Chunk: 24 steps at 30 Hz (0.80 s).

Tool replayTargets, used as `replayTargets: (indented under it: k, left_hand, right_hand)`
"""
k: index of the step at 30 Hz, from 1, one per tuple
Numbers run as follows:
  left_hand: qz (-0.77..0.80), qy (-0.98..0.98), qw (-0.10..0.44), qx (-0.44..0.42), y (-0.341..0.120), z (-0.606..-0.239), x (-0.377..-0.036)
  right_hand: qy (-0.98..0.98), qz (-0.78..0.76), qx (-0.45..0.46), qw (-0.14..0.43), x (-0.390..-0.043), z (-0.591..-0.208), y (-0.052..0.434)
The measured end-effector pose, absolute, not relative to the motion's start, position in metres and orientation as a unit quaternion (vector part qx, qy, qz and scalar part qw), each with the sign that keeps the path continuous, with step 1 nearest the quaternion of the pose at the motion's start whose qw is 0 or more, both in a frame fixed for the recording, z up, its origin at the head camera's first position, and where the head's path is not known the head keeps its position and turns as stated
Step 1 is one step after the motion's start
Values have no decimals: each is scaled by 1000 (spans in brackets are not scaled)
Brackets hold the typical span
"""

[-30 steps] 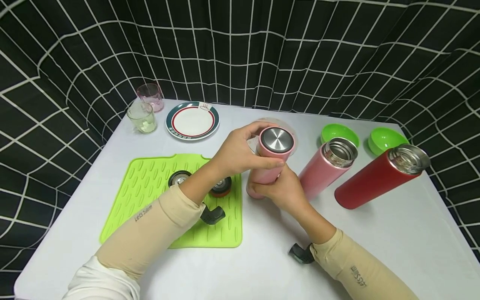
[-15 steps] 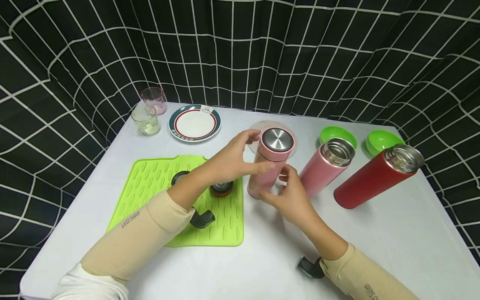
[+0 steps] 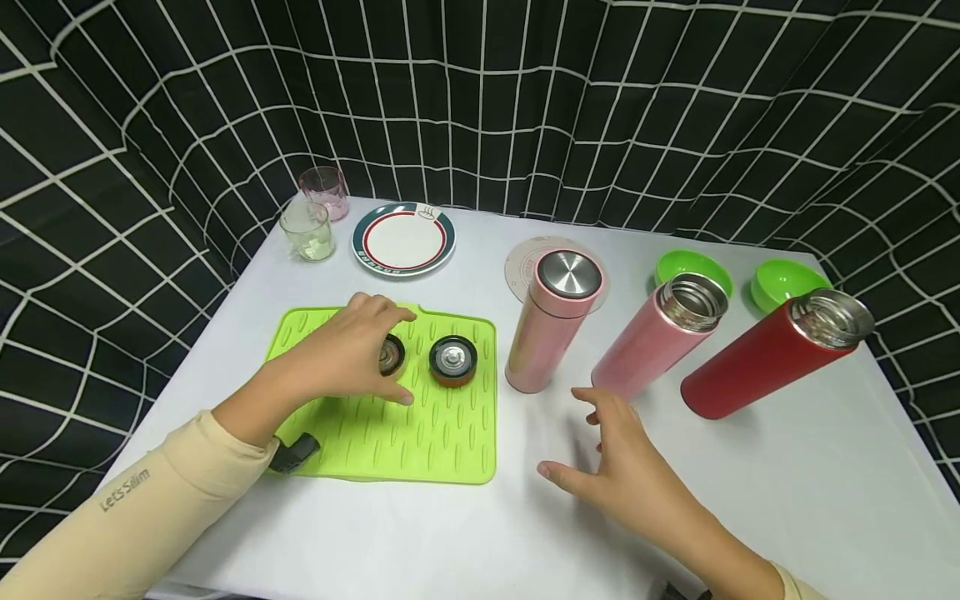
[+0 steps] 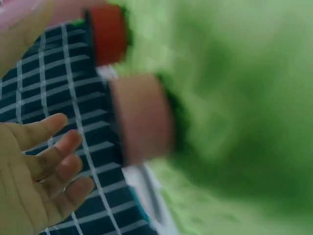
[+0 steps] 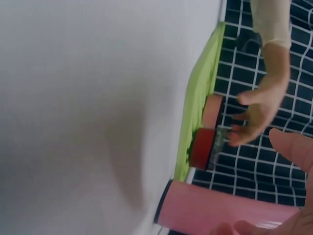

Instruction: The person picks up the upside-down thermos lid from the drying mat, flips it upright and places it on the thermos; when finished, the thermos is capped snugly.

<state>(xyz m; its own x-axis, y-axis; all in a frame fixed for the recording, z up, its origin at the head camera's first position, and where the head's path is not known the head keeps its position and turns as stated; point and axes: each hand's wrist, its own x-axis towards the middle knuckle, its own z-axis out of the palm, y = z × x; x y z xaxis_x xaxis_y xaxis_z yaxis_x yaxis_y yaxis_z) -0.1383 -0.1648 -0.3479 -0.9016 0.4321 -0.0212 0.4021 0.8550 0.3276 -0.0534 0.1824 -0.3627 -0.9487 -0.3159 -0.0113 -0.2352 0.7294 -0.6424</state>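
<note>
1. While the left hand point(image 3: 341, 354) reaches over the green mat point(image 3: 360, 433), its fingertips come down on or right beside the pink-sided lid point(image 3: 391, 354); that lid lies just ahead of the fingers, toward the back of the table point(image 3: 465, 533).
2. The lid lies flat with its round face up, so it has no long axis to line up with. In the left wrist view the fingers point(image 4: 54, 152) look loosely spread with a gap to the lid point(image 4: 142, 117), so the hand appears open and not yet closed round it, though that view is blurred.
3. The left hand is far nearer to this lid than the right hand point(image 3: 615, 467), which hovers above the table in front of the bottles, fingers relaxed and spread, holding nothing.
4. The red-rimmed lid point(image 3: 453, 361) sits just right of the pink-sided one, on the same mat, apart from it.
5. The closed pink bottle point(image 3: 551, 321) stands upright just beyond the mat's right edge, with the open pink bottle point(image 3: 656, 337) and the red bottle point(image 3: 772, 354) further right.
</note>
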Motion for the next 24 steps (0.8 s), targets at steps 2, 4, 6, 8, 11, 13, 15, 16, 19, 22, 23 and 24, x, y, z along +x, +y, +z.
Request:
replayTargets:
  k: [2,4,6,8,11,13,15,16,19,22,23,24]
  left_hand:
    - [132,966,59,213,-177,-357,-141]
    - [119,970,70,201,-187,-365,-143]
    - [125,971,71,192,-194,-372,-146]
    - [139,971,71,181,-200,-377,-148]
    - [157,971,69,167,-204,-380,-149]
    - [159,972,69,160,-205,-380,-150]
    - [159,972,66,158,-205,-379,-149]
    - [158,973,63,159,-205,-379,-149]
    - [158,971,48,173,-201,-374,-147]
    - [154,969,30,193,-193,-364,-140]
    - [154,967,23,202,-190,-359,-137]
    - [151,965,17,212,-187,-355,-134]
  right_hand:
    - [927,-335,-152,66,-50,-362,183]
    - [925,-339,-157,74,-48,-361,183]
    - [920,-345,-164,81,-46,-360,183]
    - [918,-348,-172,85,-46,-360,182]
    - [917,-345,-184,77,-47,-359,180]
    - [918,-342,-190,69,-48,-358,179]
    - [917,-343,-194,65,-49,-358,179]
    - [916,-344,-195,64,-50,-358,179]
    - [913,-352,-196,57,-52,-360,179]
    - [906,-372,-194,44,-54,-363,177]
    - [902,-383,-194,42,-55,-363,176]
    - [898,-393,-192,42,-56,-364,175]
